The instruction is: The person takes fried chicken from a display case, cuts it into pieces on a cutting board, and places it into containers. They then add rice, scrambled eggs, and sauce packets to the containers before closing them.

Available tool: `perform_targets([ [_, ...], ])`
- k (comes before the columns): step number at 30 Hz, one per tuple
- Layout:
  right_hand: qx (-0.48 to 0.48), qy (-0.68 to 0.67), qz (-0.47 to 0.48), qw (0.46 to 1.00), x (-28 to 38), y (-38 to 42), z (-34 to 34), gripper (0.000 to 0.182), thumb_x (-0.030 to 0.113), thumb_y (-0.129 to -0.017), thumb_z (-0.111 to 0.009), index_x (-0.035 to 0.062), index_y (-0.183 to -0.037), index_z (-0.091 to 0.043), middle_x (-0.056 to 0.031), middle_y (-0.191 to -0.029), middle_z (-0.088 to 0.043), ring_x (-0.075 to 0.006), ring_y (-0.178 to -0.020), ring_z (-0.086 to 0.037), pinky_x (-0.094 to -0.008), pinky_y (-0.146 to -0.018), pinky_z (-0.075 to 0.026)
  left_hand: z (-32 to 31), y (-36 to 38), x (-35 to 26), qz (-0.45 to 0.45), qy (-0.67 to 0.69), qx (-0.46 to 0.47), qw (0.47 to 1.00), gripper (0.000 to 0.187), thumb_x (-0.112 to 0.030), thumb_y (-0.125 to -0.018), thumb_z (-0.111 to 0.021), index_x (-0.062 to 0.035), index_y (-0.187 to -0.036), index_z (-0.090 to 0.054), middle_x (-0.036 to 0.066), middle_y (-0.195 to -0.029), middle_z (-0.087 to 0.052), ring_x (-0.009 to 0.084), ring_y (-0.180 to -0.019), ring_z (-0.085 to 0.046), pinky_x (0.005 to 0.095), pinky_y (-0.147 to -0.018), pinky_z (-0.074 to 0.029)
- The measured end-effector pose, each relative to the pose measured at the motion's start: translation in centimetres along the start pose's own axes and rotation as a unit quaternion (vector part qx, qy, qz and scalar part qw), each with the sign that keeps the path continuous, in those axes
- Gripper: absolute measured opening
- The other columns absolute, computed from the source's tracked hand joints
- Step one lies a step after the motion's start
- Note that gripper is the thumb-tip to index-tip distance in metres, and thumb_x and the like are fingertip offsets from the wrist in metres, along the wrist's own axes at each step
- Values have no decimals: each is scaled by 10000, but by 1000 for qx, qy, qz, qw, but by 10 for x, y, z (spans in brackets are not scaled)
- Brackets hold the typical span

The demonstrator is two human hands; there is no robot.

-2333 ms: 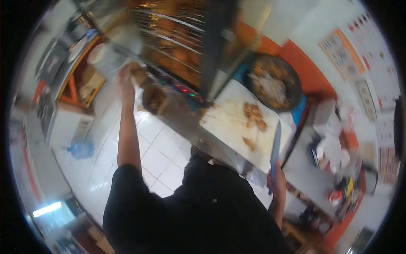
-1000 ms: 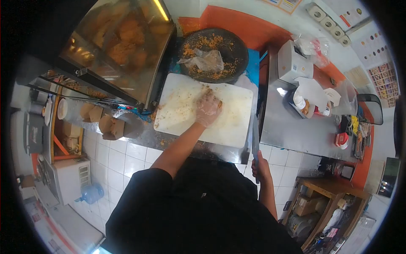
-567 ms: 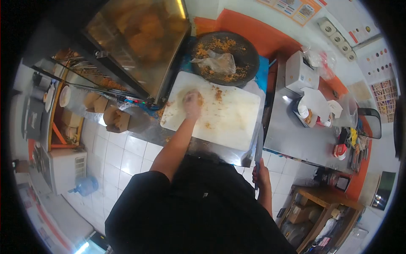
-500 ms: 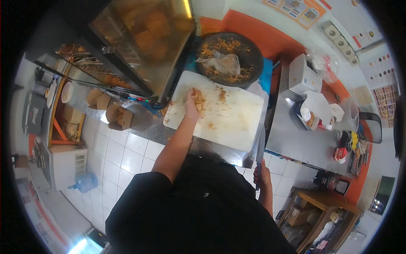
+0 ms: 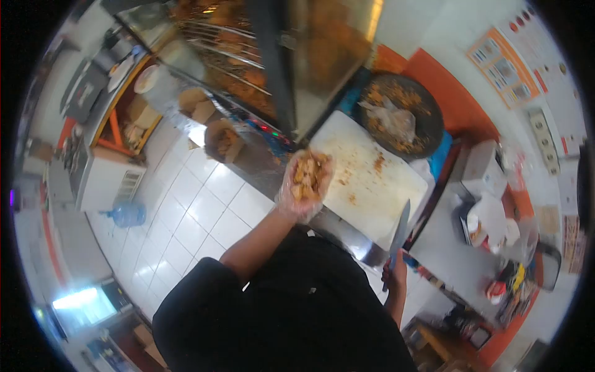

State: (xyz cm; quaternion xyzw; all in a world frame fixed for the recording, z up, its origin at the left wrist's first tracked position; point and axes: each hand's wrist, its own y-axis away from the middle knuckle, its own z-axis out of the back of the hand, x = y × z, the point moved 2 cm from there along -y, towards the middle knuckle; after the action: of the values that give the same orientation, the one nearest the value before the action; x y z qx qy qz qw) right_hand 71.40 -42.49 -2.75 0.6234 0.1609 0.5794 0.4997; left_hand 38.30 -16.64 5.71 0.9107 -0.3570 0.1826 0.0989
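Note:
My left hand (image 5: 292,204), in a clear plastic glove, is turned palm up and cups a heap of chopped fried chicken (image 5: 311,176). It is raised over the left corner of the white cutting board (image 5: 378,198). Brown crumbs are scattered across the board. My right hand (image 5: 397,271) grips the dark handle of a knife (image 5: 401,230), whose blade points up and away at the board's right edge. Behind the board sits a wide dark round dish (image 5: 429,102) with orange crumbs and a crumpled clear plastic bag (image 5: 396,122) in it.
Left of the board, an open cardboard box (image 5: 232,147) with food inside stands on the metal counter, beside another box (image 5: 197,106). A glass display cabinet (image 5: 334,56) rises behind them. On the right, a steel table (image 5: 443,239) carries a white box (image 5: 482,167).
My left hand has lifted the chopped chicken off the board, turned palm up and moved toward the boxes. My right hand still holds the knife. The view has swung left.

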Motion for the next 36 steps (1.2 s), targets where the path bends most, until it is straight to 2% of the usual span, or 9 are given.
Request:
perform_targets([
  [9, 42, -11, -10, 999, 19, -1, -20, 665, 748, -920, -402, 122, -710, -482, 5, -474, -361, -159, -333, -369, -315, -324, -311, -84, 111, -115, -322, -86, 10, 943, 342, -293, -955, -573, -55, -1198, -612, 140, -1177, -648, 281, -1050, -642, 400, -904, -573],
  [13, 12, 5, 8, 1000, 26, -1, -31, 635, 721, -934, -405, 130, -710, -470, 12, -479, -359, -143, -340, -358, -302, -321, -290, -139, 120, -246, -574, -274, -12, 771, 403, -389, -960, -502, -40, -1137, -599, 157, -1101, -635, 292, -1035, -629, 430, -889, -569],
  [18, 24, 11, -18, 999, 29, 7, -45, 620, 727, -918, -435, 148, -698, -475, 5, -472, -376, -148, -334, -339, -293, -347, -257, -191, 106, -396, -610, -417, -61, 671, 408, -433, -962, -493, -60, -1057, -629, 129, -913, -675, 283, -844, -660, 429, -778, -555],
  [23, -7, 8, -41, 999, 31, 15, -66, 621, 733, -912, -441, 150, -701, -480, 7, -472, -376, -143, -344, -343, -294, -350, -256, -166, 94, -488, -405, -849, -302, 155, 350, -385, -866, -587, -55, -855, -702, 120, -832, -696, 217, -771, -635, 367, -719, -494],
  [25, -19, 9, -31, 999, 32, 19, -72, 621, 729, -918, -432, 149, -701, -480, 8, -472, -375, -142, -343, -340, -292, -349, -255, -201, 86, -418, -263, -876, -303, 269, 310, -328, -857, -599, -44, -813, -712, 138, -828, -699, 211, -768, -623, 371, -728, -489],
  [29, -24, 7, 12, 1000, 34, 23, -88, 622, 710, -935, -421, 141, -693, -480, 6, -471, -377, -144, -331, -333, -291, -343, -272, -198, 92, -447, -204, -903, -324, 197, 359, -291, -868, -581, -6, -1037, -719, 168, -985, -718, 265, -896, -644, 377, -862, -494],
  [32, -62, 39, 74, 995, 35, 4, -94, 611, 659, -946, -467, 106, -697, -535, -10, -477, -414, -153, -323, -376, -303, -336, -312, -211, 97, -415, -374, -857, -249, 253, 478, -336, -884, -555, -23, -1232, -652, 166, -1243, -659, 254, -1112, -614, 368, -980, -458],
  [35, -145, 207, 183, 950, 47, -22, -105, 539, 541, -941, -562, 57, -709, -605, -30, -485, -459, -199, -418, -493, -344, -429, -422, -234, 104, -352, -461, -862, -162, 133, 569, -369, -916, -537, -41, -1381, -550, 135, -1447, -524, 249, -1301, -509, 351, -1063, -406],
  [36, -173, 280, 221, 918, 54, -31, -108, 506, 494, -937, -598, 41, -714, -626, -35, -488, -473, -221, -467, -541, -362, -477, -468, -240, 107, -316, -452, -840, -149, 262, 603, -399, -931, -529, -31, -1408, -515, 126, -1483, -481, 249, -1337, -475, 350, -1076, -395],
])
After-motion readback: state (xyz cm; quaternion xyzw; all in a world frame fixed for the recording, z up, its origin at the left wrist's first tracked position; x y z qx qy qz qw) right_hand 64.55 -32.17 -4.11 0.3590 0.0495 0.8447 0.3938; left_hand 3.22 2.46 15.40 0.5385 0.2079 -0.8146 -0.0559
